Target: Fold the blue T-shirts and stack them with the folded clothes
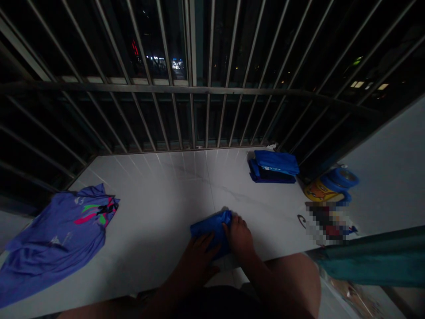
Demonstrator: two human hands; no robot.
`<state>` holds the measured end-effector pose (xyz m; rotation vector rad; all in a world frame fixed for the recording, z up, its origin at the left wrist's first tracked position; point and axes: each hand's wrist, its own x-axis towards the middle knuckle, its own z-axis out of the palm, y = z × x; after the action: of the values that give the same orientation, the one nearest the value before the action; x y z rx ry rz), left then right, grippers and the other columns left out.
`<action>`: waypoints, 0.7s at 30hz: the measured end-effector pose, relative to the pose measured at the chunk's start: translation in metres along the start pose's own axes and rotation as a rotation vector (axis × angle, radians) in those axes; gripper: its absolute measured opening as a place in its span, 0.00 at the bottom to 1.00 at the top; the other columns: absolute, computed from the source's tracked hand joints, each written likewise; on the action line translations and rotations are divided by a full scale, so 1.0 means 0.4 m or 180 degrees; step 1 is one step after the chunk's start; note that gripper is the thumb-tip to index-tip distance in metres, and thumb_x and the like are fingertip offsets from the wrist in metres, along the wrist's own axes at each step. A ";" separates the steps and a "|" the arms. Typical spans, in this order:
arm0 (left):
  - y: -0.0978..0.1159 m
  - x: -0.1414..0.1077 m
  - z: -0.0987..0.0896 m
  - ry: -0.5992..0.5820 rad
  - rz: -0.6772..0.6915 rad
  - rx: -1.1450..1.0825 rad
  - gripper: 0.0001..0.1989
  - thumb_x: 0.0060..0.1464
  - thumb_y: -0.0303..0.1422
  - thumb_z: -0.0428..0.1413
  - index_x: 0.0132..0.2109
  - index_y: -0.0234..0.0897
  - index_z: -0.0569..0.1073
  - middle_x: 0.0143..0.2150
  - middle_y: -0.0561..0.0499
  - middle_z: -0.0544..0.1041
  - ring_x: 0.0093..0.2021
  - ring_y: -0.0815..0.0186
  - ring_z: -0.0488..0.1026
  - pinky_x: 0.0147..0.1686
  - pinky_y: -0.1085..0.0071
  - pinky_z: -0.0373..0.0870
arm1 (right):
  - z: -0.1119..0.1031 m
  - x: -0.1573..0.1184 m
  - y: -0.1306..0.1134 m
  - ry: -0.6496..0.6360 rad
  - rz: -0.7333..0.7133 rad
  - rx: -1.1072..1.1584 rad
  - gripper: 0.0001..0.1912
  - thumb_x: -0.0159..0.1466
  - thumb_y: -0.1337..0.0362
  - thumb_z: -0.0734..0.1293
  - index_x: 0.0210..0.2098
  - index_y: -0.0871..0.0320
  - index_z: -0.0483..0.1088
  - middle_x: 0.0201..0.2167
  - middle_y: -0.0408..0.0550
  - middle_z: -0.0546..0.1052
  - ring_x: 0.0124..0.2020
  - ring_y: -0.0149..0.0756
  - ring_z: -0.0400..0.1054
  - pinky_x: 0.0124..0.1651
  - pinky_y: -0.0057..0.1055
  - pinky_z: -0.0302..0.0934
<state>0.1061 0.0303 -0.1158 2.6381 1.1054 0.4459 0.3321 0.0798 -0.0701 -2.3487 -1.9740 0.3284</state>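
Observation:
A small folded blue garment [212, 224] lies on the white ledge, close to its front edge. My left hand [199, 252] rests on its left part with the fingers spread and stretched over the cloth. At the right end, my right hand [241, 235] has its fingers curled around the side of the bundle, thumb on top. A small bunched fold shows by the right thumb. The lower edge of the garment is partly covered by my left hand.
A purple-blue printed shirt [69, 230] is spread out at the left. Folded blue clothes [274, 167] are stacked at the back right. Nearer stands a yellow and blue container [323, 187], beside a blurred-out patch. Metal bars [199, 90] close off the back; a teal cloth [375, 259] hangs right.

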 end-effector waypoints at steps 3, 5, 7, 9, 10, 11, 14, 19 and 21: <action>-0.042 -0.009 -0.017 0.0347 -0.0081 -0.0062 0.29 0.70 0.41 0.62 0.74 0.49 0.73 0.78 0.42 0.70 0.78 0.44 0.66 0.70 0.40 0.73 | 0.005 0.006 0.001 0.0020 -0.0170 0.0174 0.15 0.78 0.60 0.64 0.59 0.60 0.72 0.57 0.67 0.82 0.57 0.54 0.79 0.58 0.43 0.73; -0.087 -0.025 -0.027 0.0639 -0.0298 0.0026 0.25 0.72 0.38 0.59 0.72 0.46 0.75 0.77 0.42 0.72 0.79 0.44 0.65 0.71 0.40 0.74 | -0.002 0.000 0.020 -0.0046 -0.0054 0.0506 0.15 0.79 0.58 0.62 0.59 0.58 0.70 0.51 0.63 0.84 0.52 0.51 0.82 0.53 0.39 0.73; -0.135 -0.053 -0.029 0.0792 -0.0450 0.0156 0.23 0.73 0.37 0.56 0.72 0.46 0.76 0.76 0.42 0.74 0.78 0.45 0.66 0.71 0.40 0.75 | -0.019 -0.005 0.051 -0.0140 0.0053 0.0966 0.17 0.79 0.55 0.60 0.60 0.56 0.68 0.46 0.58 0.86 0.48 0.50 0.83 0.50 0.37 0.73; -0.171 -0.093 -0.021 0.0798 -0.0534 0.0292 0.24 0.74 0.37 0.55 0.72 0.46 0.75 0.75 0.43 0.74 0.76 0.47 0.70 0.70 0.42 0.77 | -0.047 -0.004 0.092 -0.0136 0.0003 0.1465 0.19 0.78 0.49 0.60 0.59 0.55 0.67 0.45 0.55 0.86 0.47 0.51 0.84 0.50 0.38 0.73; -0.181 -0.114 -0.013 0.0793 -0.0544 0.0365 0.24 0.74 0.36 0.55 0.72 0.46 0.75 0.75 0.43 0.75 0.75 0.47 0.72 0.68 0.44 0.78 | -0.064 0.001 0.115 -0.0089 -0.0060 0.1697 0.21 0.76 0.47 0.60 0.58 0.54 0.67 0.45 0.55 0.86 0.47 0.51 0.83 0.52 0.39 0.73; -0.184 -0.135 -0.003 0.0813 -0.0546 0.0450 0.23 0.74 0.36 0.55 0.72 0.47 0.76 0.74 0.43 0.76 0.74 0.48 0.73 0.67 0.46 0.79 | -0.083 0.010 0.140 -0.0037 -0.0109 0.1889 0.22 0.75 0.44 0.60 0.56 0.53 0.68 0.45 0.54 0.86 0.47 0.51 0.83 0.52 0.40 0.73; -0.159 -0.180 0.027 0.0917 -0.0570 0.0711 0.24 0.73 0.36 0.56 0.71 0.49 0.77 0.76 0.44 0.73 0.76 0.47 0.70 0.68 0.47 0.78 | -0.159 0.060 0.216 0.0159 -0.0038 0.2130 0.23 0.73 0.40 0.59 0.50 0.51 0.69 0.41 0.53 0.85 0.45 0.52 0.82 0.52 0.41 0.73; -0.110 -0.184 0.039 0.0986 -0.0659 0.0880 0.24 0.71 0.35 0.57 0.71 0.48 0.77 0.79 0.46 0.69 0.79 0.47 0.66 0.71 0.48 0.75 | -0.339 0.216 0.323 0.0478 0.0428 0.1731 0.24 0.74 0.42 0.60 0.51 0.54 0.75 0.41 0.55 0.86 0.44 0.51 0.82 0.51 0.41 0.72; -0.109 -0.176 0.033 0.0991 -0.0664 0.0906 0.22 0.71 0.36 0.57 0.69 0.48 0.79 0.78 0.46 0.71 0.77 0.47 0.68 0.69 0.48 0.77 | -0.418 0.295 0.346 0.0706 0.0496 0.1499 0.24 0.74 0.45 0.63 0.53 0.57 0.77 0.44 0.57 0.86 0.47 0.52 0.82 0.52 0.41 0.72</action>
<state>0.0359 0.0076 -0.1556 2.7080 1.6317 0.7208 0.5178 0.1861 0.0536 -2.1265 -1.4305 0.4592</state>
